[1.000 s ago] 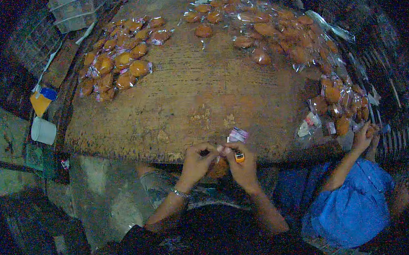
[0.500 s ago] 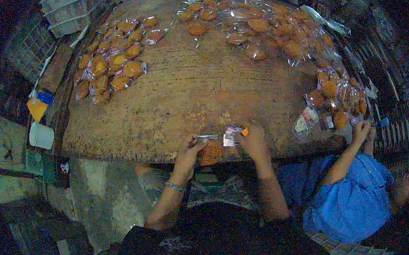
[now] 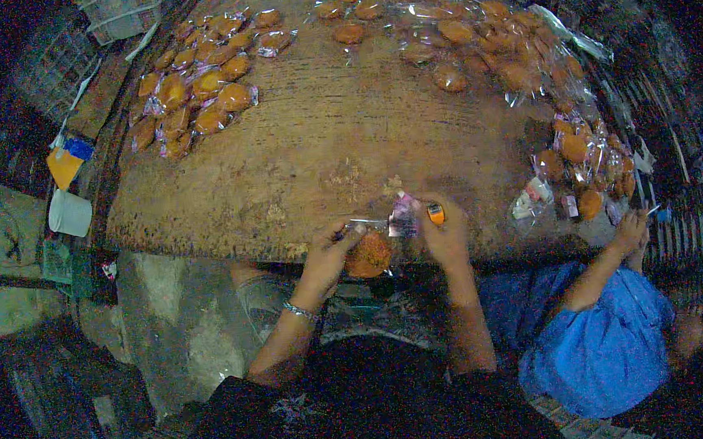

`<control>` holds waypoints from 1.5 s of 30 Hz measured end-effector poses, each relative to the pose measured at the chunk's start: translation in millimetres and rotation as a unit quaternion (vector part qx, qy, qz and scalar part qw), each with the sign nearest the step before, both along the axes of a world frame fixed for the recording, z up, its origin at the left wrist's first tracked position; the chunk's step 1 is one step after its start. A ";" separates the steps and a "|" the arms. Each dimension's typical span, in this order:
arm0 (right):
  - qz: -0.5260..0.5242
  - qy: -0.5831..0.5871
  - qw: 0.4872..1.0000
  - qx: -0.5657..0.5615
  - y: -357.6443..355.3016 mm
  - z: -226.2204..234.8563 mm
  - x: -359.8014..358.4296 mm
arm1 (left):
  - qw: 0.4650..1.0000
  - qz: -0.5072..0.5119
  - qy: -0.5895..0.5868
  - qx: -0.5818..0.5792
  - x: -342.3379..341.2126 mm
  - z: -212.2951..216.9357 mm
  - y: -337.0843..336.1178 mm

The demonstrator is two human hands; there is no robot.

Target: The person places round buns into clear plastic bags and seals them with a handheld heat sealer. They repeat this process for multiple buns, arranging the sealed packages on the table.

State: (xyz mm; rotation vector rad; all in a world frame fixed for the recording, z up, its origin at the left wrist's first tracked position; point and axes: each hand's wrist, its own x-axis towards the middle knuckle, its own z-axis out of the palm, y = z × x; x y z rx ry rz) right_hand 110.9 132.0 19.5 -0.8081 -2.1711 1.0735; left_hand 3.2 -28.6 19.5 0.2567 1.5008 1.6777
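My left hand [image 3: 327, 258] is closed on the top edge of a clear plastic bag at the table's front edge. Inside that bag hangs a round orange-brown cracker or cake [image 3: 368, 257]. To its right, my right hand [image 3: 447, 233] is curled, slightly blurred, around a small orange-and-black object [image 3: 436, 213] whose kind I cannot make out. A pinkish printed label [image 3: 403, 216] sits at this hand's fingertips, beside the bag's top edge. Whether the label touches the bag is unclear.
Bagged round pieces lie in piles at the far left [image 3: 208, 87], far right [image 3: 502, 42] and right [image 3: 580, 159] of the wooden table [image 3: 306, 157]. A co-worker in blue [image 3: 600, 341] sits at right, hands at the table edge. A white tub [image 3: 70, 213] stands left.
The bagged round piece has come up from the table edge and shows more fully. The label has turned and moved slightly right and up. The co-worker's hands have shifted slightly.
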 end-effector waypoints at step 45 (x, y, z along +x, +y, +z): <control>0.087 -0.047 0.976 0.195 139.4 -66.6 -286.4 | 0.853 0.099 0.457 -0.230 -175.3 -31.7 -1.2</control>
